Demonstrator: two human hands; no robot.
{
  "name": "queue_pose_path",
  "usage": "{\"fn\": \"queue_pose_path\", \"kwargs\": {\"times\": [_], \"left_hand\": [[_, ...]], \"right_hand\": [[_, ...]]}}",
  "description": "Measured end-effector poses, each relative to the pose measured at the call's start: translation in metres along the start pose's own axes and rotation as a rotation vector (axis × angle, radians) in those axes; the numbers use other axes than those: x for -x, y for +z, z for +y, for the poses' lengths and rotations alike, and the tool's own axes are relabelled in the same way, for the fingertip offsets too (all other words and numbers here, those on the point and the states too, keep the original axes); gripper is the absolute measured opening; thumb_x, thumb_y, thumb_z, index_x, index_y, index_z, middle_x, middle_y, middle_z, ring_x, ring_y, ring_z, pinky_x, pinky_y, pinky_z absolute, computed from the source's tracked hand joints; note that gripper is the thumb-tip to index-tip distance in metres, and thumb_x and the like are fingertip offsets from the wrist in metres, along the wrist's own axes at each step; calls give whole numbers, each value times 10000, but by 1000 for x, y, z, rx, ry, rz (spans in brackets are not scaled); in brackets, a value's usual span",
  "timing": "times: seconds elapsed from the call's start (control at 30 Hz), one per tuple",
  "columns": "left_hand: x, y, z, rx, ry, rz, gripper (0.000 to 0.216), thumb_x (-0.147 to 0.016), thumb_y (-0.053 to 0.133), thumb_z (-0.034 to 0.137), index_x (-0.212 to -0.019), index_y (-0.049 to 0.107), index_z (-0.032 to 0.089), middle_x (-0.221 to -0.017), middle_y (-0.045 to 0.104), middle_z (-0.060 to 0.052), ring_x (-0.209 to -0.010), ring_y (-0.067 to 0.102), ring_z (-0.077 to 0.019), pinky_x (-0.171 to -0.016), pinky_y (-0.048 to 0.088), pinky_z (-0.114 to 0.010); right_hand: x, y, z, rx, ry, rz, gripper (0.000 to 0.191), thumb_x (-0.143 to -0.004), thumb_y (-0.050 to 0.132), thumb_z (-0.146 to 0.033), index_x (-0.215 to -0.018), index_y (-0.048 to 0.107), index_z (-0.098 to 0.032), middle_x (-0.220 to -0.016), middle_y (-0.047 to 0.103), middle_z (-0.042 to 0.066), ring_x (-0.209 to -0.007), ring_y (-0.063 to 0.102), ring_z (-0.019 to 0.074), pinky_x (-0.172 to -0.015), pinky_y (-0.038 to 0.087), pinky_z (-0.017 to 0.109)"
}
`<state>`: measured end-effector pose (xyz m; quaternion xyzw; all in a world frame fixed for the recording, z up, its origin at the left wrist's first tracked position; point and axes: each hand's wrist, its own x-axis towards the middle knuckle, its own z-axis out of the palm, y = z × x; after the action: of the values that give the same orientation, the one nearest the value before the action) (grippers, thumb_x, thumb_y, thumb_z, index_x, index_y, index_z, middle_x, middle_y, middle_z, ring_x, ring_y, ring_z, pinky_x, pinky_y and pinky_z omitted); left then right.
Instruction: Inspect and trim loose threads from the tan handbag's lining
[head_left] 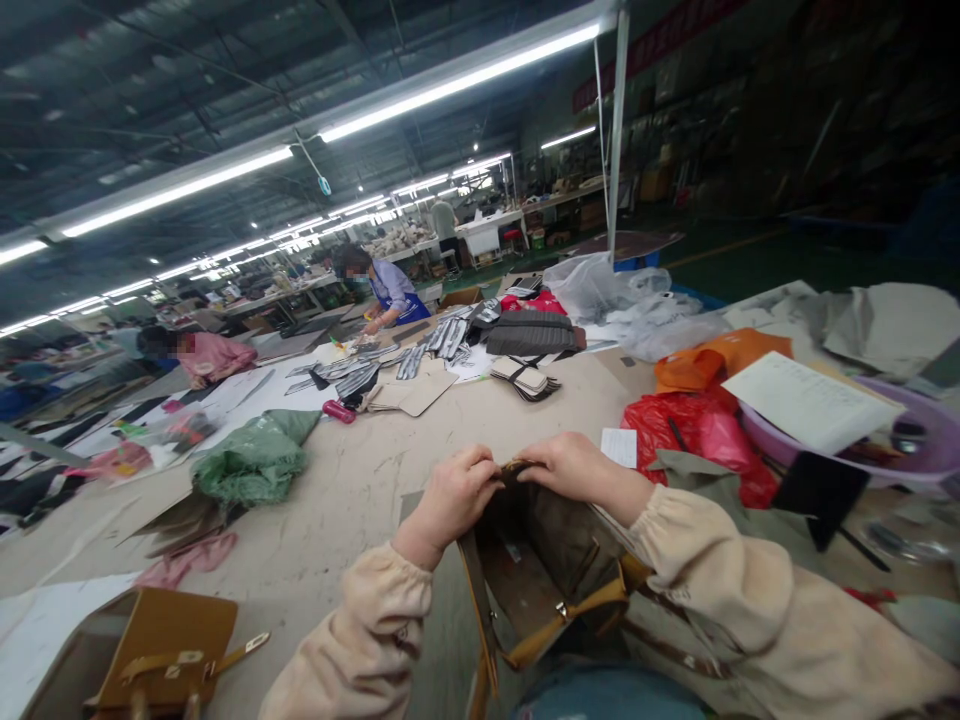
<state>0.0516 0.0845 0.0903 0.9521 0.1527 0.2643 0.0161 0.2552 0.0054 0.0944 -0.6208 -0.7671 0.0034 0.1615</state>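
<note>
Closest in, right at the near edge of the table, sits the bag being worked on. It's tan leather on the outside with mustard straps and a small metal clasp, and its mouth gapes open toward the camera, so you can see a dull brown lining inside. Both hands are on its far rim. The left hand is curled shut, pinching the edge, and the right hand is clamped on the same edge just beside it, fingers tucked over. Cream sleeves on both arms.

Down in the left corner lies a second bag, same tan colour, flap closed with a strap across it. A bit further out there's a crumpled green plastic bag on the left and a red plastic bag on the right, next to a purple basin with a paper sheet lying on top.

Past the middle there's a stack of dark pieces. At the far end a person in a blue apron leans over the table, and a person in pink works further left.
</note>
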Motion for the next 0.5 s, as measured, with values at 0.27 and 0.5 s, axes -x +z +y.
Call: {"fn": "queue_pose_path", "kwargs": {"times": [0.27, 0.5], "left_hand": [[-3, -3, -2, -102, 78, 22, 111, -852, 500, 223, -839, 604, 188, -863, 579, -41, -778, 533, -147, -730, 453, -274], [-4, -3, -2, -34, 48, -19, 131, -867, 461, 210, -820, 578, 172, -910, 597, -56, -822, 550, -152, -769, 454, -276]], "right_hand": [[-2, 3, -3, 89, 22, 32, 225, -838, 548, -422, -827, 685, -244, -774, 701, 21, -723, 622, 177, -564, 326, 245], [0, 6, -1, 49, -51, 102, 194, -837, 563, -383, -951, 677, -275, -819, 687, 3, -747, 603, 158, -605, 337, 239]]}}
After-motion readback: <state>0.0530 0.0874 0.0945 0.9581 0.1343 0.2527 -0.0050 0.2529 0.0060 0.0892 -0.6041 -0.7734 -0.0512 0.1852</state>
